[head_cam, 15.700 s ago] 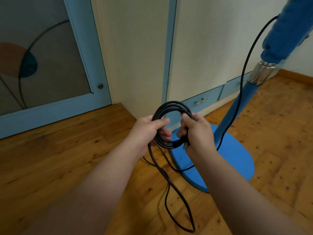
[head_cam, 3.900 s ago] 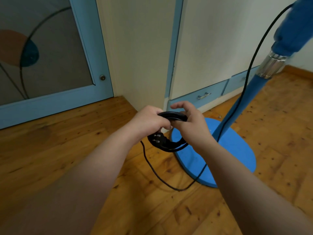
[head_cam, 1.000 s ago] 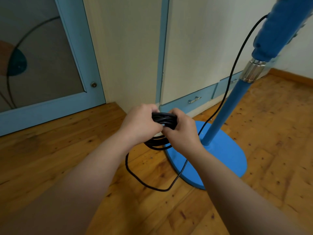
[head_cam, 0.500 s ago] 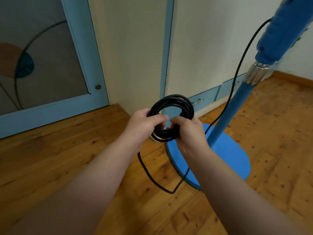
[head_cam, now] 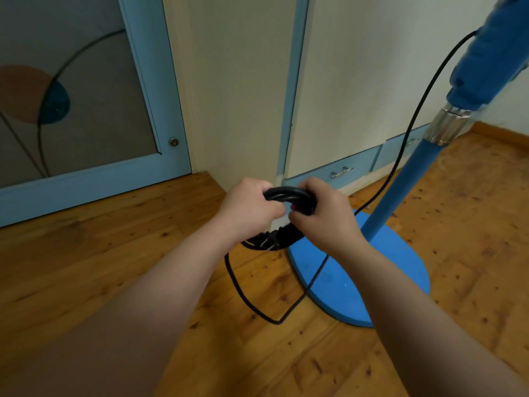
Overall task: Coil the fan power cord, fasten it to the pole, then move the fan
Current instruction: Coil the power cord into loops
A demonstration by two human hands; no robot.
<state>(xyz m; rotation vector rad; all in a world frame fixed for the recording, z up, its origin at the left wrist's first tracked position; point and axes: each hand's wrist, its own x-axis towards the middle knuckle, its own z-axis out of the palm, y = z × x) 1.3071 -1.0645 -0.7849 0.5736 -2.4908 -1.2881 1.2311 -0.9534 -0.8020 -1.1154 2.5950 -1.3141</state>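
Observation:
A black power cord coil [head_cam: 286,196] is held between both hands in front of me. My left hand [head_cam: 249,209] grips its left side and my right hand [head_cam: 320,216] grips its right side. The plug end [head_cam: 264,242] hangs at the coil's bottom. A loose stretch of cord [head_cam: 257,305] loops down to the floor and runs up past the blue fan pole [head_cam: 400,190] toward the fan's upper housing [head_cam: 492,61]. The pole stands on a blue oval base [head_cam: 372,276], to the right of my hands.
Wooden plank floor [head_cam: 86,253] all around. A blue-framed glass door [head_cam: 86,110] is at the left. A cream cabinet corner [head_cam: 234,96] with low blue drawers [head_cam: 340,170] stands right behind the coil. A chrome collar [head_cam: 446,126] joins the pole sections.
The coil, upright and round half a second ago, is now tilted flat and lower between my hands. The loose loop still trails on the floor.

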